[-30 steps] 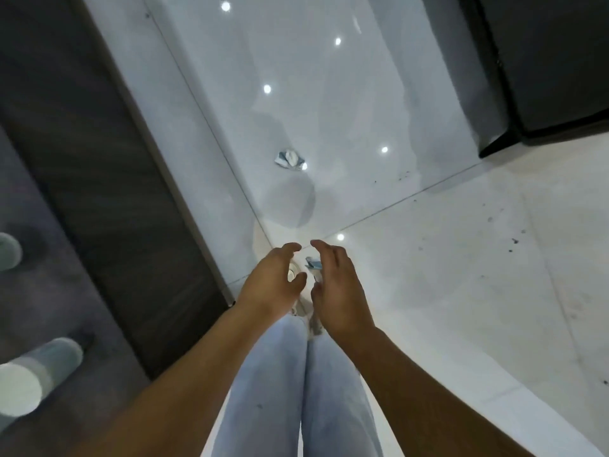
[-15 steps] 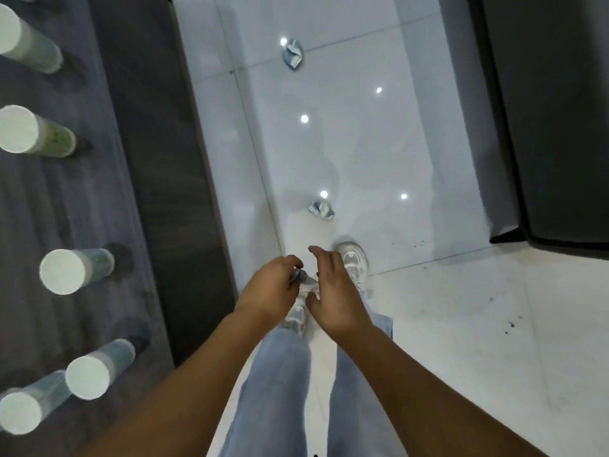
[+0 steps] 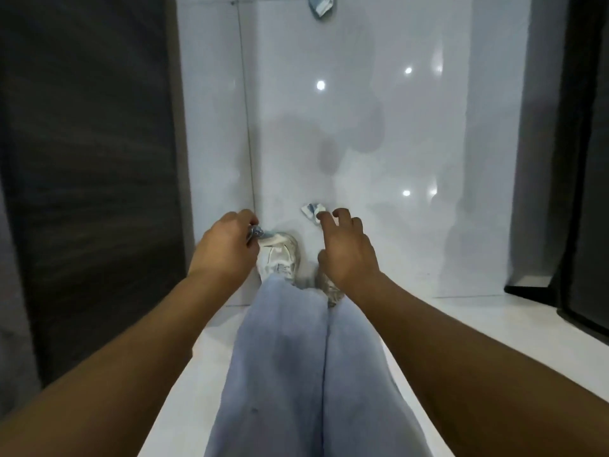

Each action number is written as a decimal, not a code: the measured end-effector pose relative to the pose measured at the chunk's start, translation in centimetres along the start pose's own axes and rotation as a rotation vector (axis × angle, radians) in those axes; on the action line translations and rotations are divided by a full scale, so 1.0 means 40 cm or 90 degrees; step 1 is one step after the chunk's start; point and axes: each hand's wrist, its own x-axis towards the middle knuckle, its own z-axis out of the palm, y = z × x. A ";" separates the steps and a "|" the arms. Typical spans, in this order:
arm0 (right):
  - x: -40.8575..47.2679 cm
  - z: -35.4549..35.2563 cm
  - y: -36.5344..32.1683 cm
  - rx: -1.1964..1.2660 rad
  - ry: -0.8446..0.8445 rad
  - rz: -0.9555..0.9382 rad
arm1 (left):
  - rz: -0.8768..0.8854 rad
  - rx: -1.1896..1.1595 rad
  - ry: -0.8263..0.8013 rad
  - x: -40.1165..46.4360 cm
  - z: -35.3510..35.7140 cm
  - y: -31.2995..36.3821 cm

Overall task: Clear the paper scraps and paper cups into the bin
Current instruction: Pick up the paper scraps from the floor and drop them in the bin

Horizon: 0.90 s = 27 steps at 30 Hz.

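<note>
**Q:** ok so what's the layout, biggest stuff first?

**A:** Mostly glossy white floor (image 3: pixel 362 127), big tiles with ceiling lights reflecting off them. A dark wood-grain panel (image 3: pixel 89 159) runs all down my left side, and a dark cabinet edge (image 3: pixel 586 159) closes off the right. My legs in light blue jeans (image 3: pixel 296 374) fill the bottom middle, with white sneakers (image 3: pixel 280 258) poking out just past the knees. No bin anywhere in shot.

**Q:** and your arms?

**A:** Both forearms stretched forward and down, coming in from the bottom corners. My left hand (image 3: pixel 224 249) is curled with the back up, fingers and thumb pinched on a small crumpled scrap (image 3: pixel 255 231), bluish-grey, right above the left sneaker. My right hand (image 3: pixel 346 249) is off to the side of it, well apart from the left one, fingers spread and loosely bent, holding nothing.

**Q:** where's the rest of the trash?

**A:** One white-and-blue paper scrap (image 3: pixel 311 211) lies on the floor right at my right fingertips (image 3: pixel 324 216). Can't tell if I'm touching it or just over it. A second crumpled scrap (image 3: pixel 321 6) sits far up the floor, cut off by the top edge. Nothing lies between my hand and the near one.
</note>
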 end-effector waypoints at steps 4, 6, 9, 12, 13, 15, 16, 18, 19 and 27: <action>0.193 0.141 0.047 -0.048 -0.009 -0.006 | -0.003 -0.028 0.022 0.163 0.113 -0.071; 0.288 0.226 0.068 -0.056 -0.021 -0.009 | 0.001 -0.038 0.033 0.247 0.178 -0.114; 0.400 0.338 0.089 -0.097 -0.035 -0.022 | 0.008 -0.041 0.050 0.352 0.260 -0.170; 0.461 0.423 0.103 -0.111 -0.036 -0.034 | -0.006 -0.033 0.036 0.424 0.322 -0.215; 0.468 0.441 0.109 -0.114 -0.035 -0.036 | -0.014 -0.030 0.026 0.436 0.336 -0.224; 0.480 0.468 0.123 -0.136 -0.035 -0.040 | -0.034 -0.032 0.014 0.455 0.359 -0.239; 0.483 0.477 0.128 -0.144 -0.035 -0.040 | -0.040 -0.035 0.009 0.459 0.366 -0.243; 0.482 0.485 0.136 -0.141 -0.040 -0.040 | -0.049 -0.043 -0.002 0.458 0.375 -0.244; 0.481 0.482 0.136 -0.131 -0.040 -0.039 | -0.055 -0.048 -0.007 0.455 0.373 -0.243; 0.349 0.233 0.029 -0.028 -0.023 -0.041 | -0.099 -0.083 -0.017 0.301 0.210 -0.158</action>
